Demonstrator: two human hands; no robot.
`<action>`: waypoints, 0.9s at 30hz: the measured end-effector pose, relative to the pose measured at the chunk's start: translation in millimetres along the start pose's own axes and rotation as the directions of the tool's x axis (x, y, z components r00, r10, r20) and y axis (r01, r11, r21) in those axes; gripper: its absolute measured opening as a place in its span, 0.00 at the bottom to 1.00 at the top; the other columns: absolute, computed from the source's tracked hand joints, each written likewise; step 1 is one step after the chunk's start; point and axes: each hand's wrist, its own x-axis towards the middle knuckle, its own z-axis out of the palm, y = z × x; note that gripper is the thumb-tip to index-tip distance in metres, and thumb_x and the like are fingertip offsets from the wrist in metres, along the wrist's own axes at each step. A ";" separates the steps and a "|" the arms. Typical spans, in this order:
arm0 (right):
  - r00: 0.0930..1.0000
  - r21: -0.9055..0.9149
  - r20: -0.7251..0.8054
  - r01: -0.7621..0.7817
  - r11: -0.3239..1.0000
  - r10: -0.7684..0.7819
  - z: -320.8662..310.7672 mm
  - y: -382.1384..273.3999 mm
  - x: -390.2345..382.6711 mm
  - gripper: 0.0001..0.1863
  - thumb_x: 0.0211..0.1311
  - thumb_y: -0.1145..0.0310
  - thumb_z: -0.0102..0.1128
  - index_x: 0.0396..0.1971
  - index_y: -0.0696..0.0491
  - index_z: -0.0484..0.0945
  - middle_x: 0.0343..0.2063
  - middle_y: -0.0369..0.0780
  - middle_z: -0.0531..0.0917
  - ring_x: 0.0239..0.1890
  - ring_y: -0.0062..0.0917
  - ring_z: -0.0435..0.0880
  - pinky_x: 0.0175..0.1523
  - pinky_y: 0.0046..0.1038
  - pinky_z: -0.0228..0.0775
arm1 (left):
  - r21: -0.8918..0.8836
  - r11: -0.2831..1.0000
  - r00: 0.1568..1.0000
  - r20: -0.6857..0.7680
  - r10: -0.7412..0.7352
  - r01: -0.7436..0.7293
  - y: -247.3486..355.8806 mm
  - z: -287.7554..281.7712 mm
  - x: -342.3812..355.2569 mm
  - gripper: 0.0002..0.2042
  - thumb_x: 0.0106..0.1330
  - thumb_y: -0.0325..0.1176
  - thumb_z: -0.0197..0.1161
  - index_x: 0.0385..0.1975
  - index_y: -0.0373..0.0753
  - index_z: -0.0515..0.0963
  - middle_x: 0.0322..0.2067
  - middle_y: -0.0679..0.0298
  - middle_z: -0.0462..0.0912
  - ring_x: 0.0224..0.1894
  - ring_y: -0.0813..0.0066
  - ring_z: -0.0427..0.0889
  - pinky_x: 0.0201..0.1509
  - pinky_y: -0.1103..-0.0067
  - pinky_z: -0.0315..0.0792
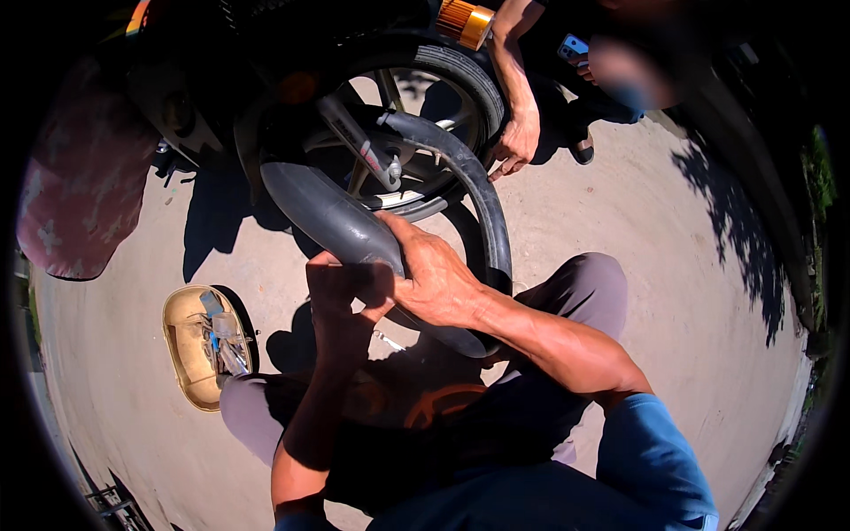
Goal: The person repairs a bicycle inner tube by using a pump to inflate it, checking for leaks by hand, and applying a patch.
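Note:
An inflated black inner tube (336,217) loops in front of me, its fat section toward me and its thinner side curving away at the right. Wrapped over the fat part, my right hand (434,274) grips it with the thumb along the top. My left hand (341,296), mostly in shadow, is closed against the tube's near left side; its fingertips are hard to make out. Just beyond stands a motorcycle wheel with a black tyre (469,75) and pale spokes. The tube overlaps the wheel's lower part in view.
Another person's hand (518,142) reaches down beside the tyre. Farther back, someone holds a phone (574,46). At left, a tan tray (181,350) holds several tools (226,336) on the concrete. Pink patterned fabric (80,195) hangs at far left. A dim orange object (443,403) lies between my legs.

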 end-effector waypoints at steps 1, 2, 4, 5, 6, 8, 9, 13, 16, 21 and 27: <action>1.000 -0.019 0.003 -0.016 1.000 0.016 1.5 -0.4 -0.4 0.38 0.61 0.60 0.57 0.64 0.71 0.60 0.51 0.66 0.77 0.53 0.58 0.80 0.59 0.46 0.72 | 0.006 1.000 0.999 -0.031 0.011 -0.011 1.3 0.6 -0.6 0.28 0.56 0.21 0.75 0.53 0.33 0.64 0.45 0.60 0.77 0.45 0.76 0.81 0.52 0.76 0.77; 1.000 -0.017 -0.006 -0.015 1.000 0.015 1.6 -1.1 -1.1 0.38 0.61 0.60 0.57 0.64 0.71 0.60 0.51 0.66 0.77 0.53 0.58 0.80 0.59 0.46 0.72 | 0.012 1.000 0.998 -0.064 0.022 -0.022 2.2 0.9 -1.8 0.28 0.57 0.21 0.75 0.53 0.33 0.64 0.42 0.60 0.78 0.45 0.75 0.81 0.52 0.76 0.77; 0.999 0.016 0.036 -0.024 1.000 0.024 1.9 -2.2 -2.4 0.38 0.60 0.60 0.57 0.64 0.71 0.60 0.51 0.66 0.77 0.53 0.57 0.80 0.59 0.45 0.72 | 0.028 0.997 0.998 -0.015 0.069 -0.068 -7.9 -6.4 -2.6 0.28 0.58 0.21 0.74 0.54 0.33 0.64 0.44 0.59 0.78 0.46 0.74 0.82 0.52 0.76 0.77; 0.999 0.017 0.032 -0.022 1.000 0.022 1.7 -2.8 -3.2 0.38 0.60 0.60 0.57 0.64 0.71 0.60 0.51 0.66 0.77 0.53 0.57 0.80 0.59 0.45 0.72 | 0.101 0.989 0.994 0.016 0.111 -0.112 -8.8 -8.0 -3.2 0.29 0.58 0.21 0.74 0.55 0.33 0.64 0.44 0.59 0.78 0.46 0.74 0.82 0.52 0.76 0.77; 0.999 0.035 0.031 -0.030 0.999 0.029 0.9 -3.5 -4.2 0.38 0.59 0.61 0.57 0.64 0.71 0.60 0.49 0.65 0.78 0.52 0.57 0.80 0.59 0.45 0.72 | 0.172 0.972 0.987 0.049 0.151 -0.157 -10.4 -9.4 -3.2 0.29 0.58 0.21 0.74 0.55 0.33 0.63 0.44 0.58 0.78 0.46 0.74 0.82 0.53 0.76 0.77; 0.999 0.079 0.037 -0.039 0.996 0.036 2.4 -6.1 -4.1 0.37 0.58 0.63 0.57 0.64 0.69 0.60 0.47 0.64 0.80 0.52 0.57 0.81 0.58 0.45 0.72 | 0.290 0.922 0.966 0.105 0.235 -0.256 -19.7 -17.7 -1.4 0.29 0.57 0.21 0.74 0.55 0.33 0.63 0.44 0.58 0.78 0.45 0.75 0.82 0.52 0.76 0.77; 0.999 0.082 0.041 -0.033 0.996 0.030 3.2 -6.2 -3.4 0.37 0.58 0.63 0.57 0.64 0.69 0.60 0.47 0.64 0.80 0.52 0.57 0.81 0.58 0.45 0.72 | 0.345 0.889 0.953 0.135 0.271 -0.302 -21.7 -19.7 -2.4 0.29 0.57 0.21 0.74 0.55 0.33 0.63 0.44 0.59 0.78 0.45 0.75 0.82 0.52 0.76 0.77; 0.999 0.036 0.034 -0.031 0.999 0.030 8.7 -0.8 -0.2 0.36 0.58 0.63 0.56 0.64 0.68 0.61 0.46 0.64 0.80 0.51 0.56 0.81 0.57 0.46 0.72 | 0.012 1.000 0.999 -0.037 0.018 -0.018 -11.6 -13.5 -6.9 0.31 0.55 0.19 0.75 0.55 0.34 0.63 0.41 0.62 0.79 0.43 0.78 0.82 0.51 0.77 0.77; 0.997 0.058 0.059 -0.054 0.997 0.050 1.3 -1.8 -3.3 0.38 0.58 0.61 0.56 0.66 0.67 0.61 0.45 0.63 0.81 0.49 0.55 0.83 0.57 0.44 0.72 | 0.092 0.989 0.993 0.031 0.117 -0.119 -13.5 -13.1 -7.0 0.30 0.54 0.22 0.78 0.53 0.33 0.65 0.50 0.61 0.72 0.47 0.77 0.80 0.51 0.79 0.76; 0.994 0.109 0.081 -0.077 0.991 0.068 -1.4 -1.0 -3.8 0.40 0.59 0.59 0.56 0.68 0.66 0.59 0.53 0.64 0.77 0.58 0.54 0.79 0.64 0.42 0.68 | -0.125 0.976 0.976 0.108 0.190 -0.177 -16.4 -11.3 -2.0 0.37 0.57 0.16 0.73 0.61 0.36 0.54 0.51 0.57 0.74 0.56 0.67 0.81 0.60 0.70 0.77; 0.997 0.046 0.032 -0.077 0.996 0.075 -1.0 -6.7 -4.8 0.40 0.59 0.61 0.58 0.68 0.65 0.59 0.54 0.64 0.77 0.58 0.53 0.79 0.64 0.43 0.68 | -0.149 0.965 0.967 0.101 0.234 -0.218 -13.5 -8.6 -1.4 0.36 0.58 0.15 0.72 0.61 0.36 0.55 0.52 0.56 0.73 0.54 0.66 0.81 0.58 0.70 0.78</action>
